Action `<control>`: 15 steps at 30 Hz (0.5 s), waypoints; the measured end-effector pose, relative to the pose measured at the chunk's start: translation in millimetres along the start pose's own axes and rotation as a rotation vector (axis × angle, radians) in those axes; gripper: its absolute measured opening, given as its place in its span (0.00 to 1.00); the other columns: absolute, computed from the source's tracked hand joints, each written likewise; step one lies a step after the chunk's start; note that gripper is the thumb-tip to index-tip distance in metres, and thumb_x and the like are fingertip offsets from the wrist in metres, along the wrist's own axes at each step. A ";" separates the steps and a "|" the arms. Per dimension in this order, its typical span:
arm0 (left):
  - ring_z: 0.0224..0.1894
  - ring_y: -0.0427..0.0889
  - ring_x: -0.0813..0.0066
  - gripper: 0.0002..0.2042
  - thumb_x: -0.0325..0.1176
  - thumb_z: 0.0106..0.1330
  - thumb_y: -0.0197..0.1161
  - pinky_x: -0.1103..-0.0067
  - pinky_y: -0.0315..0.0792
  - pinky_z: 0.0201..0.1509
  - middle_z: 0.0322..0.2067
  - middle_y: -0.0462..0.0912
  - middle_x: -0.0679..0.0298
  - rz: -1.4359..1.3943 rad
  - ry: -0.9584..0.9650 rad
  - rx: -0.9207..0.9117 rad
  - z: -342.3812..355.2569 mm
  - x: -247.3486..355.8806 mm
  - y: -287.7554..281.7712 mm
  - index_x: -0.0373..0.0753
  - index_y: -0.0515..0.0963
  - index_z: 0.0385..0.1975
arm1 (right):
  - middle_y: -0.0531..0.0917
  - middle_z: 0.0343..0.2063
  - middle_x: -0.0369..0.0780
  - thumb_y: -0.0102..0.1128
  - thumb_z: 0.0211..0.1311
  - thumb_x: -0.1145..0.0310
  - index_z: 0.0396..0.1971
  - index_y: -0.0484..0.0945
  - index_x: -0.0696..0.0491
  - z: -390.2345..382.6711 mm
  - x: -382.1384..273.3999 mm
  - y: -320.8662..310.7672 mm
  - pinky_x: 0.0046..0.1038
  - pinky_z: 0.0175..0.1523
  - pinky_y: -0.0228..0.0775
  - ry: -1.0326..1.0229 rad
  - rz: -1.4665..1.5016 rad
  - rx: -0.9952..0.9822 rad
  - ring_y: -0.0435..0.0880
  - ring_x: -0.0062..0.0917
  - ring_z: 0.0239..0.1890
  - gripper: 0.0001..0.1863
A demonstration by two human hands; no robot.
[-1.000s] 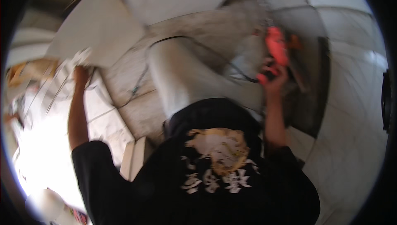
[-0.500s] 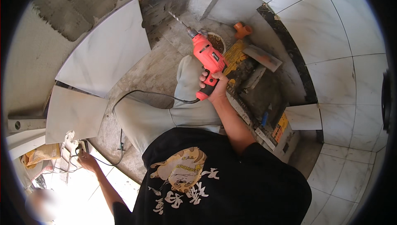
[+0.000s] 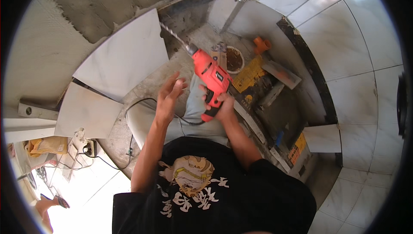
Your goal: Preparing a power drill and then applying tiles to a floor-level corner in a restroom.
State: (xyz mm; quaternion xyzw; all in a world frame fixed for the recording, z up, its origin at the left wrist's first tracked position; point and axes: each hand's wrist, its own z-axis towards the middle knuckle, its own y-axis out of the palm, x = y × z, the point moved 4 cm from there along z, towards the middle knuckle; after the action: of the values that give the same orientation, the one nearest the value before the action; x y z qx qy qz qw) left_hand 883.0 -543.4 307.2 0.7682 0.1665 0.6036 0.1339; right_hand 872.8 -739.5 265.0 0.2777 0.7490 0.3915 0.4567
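Observation:
My right hand [image 3: 224,105] is wrapped round the handle of a red and black electric drill [image 3: 212,70]. A long twist bit [image 3: 173,33] sits in its chuck and points up and to the left, its tip over the edge of a white wall tile. My left hand [image 3: 169,97] is raised beside the drill with its fingers apart, touching nothing. From the drill's handle a black cord [image 3: 143,100] loops left and down over my leg to a power socket [image 3: 89,148] at the lower left.
White tiles [image 3: 124,58] stand along the left wall below rough mortar. Behind the drill are a bucket [image 3: 234,59] and an orange pipe fitting [image 3: 261,45]. A trowel [image 3: 282,74] lies on a mortar trough at the right. Another person's foot [image 3: 60,201] shows at lower left.
My left hand has left the plug at the socket and come up beside the drill. The drill has shifted slightly down in view. Another person's leg and foot now show at lower left.

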 end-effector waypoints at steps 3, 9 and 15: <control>0.47 0.78 0.73 0.28 0.39 0.66 0.64 0.75 0.71 0.53 0.47 0.79 0.60 -0.252 -0.123 -0.093 16.7 -0.9 11.6 0.33 0.65 0.62 | 0.77 0.48 0.50 0.54 0.34 0.69 0.60 0.65 0.61 -11.6 18.0 -5.9 0.30 0.26 0.76 0.058 -0.029 -0.052 0.82 0.34 0.34 0.42; 0.46 0.78 0.71 0.20 0.36 0.64 0.67 0.73 0.72 0.53 0.43 0.78 0.62 -0.281 -0.038 -0.062 0.9 -2.1 11.9 0.35 0.69 0.50 | 0.79 0.41 0.47 0.55 0.34 0.73 0.54 0.69 0.60 -29.7 22.8 25.2 0.29 0.25 0.78 0.082 -0.312 -0.070 0.81 0.29 0.33 0.36; 0.39 0.78 0.78 0.15 0.30 0.62 0.67 0.77 0.74 0.44 0.37 0.79 0.63 -0.416 0.010 0.111 -25.1 16.1 -3.0 0.35 0.70 0.44 | 0.80 0.38 0.48 0.58 0.35 0.73 0.52 0.70 0.63 -18.8 32.7 15.3 0.31 0.29 0.78 0.231 -0.356 -0.145 0.81 0.34 0.34 0.34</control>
State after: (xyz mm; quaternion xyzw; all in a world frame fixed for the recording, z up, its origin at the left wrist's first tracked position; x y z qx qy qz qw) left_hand 861.7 -533.8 326.1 0.7204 0.3553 0.5566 0.2123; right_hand 842.7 -712.2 267.7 0.0609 0.8035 0.3868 0.4484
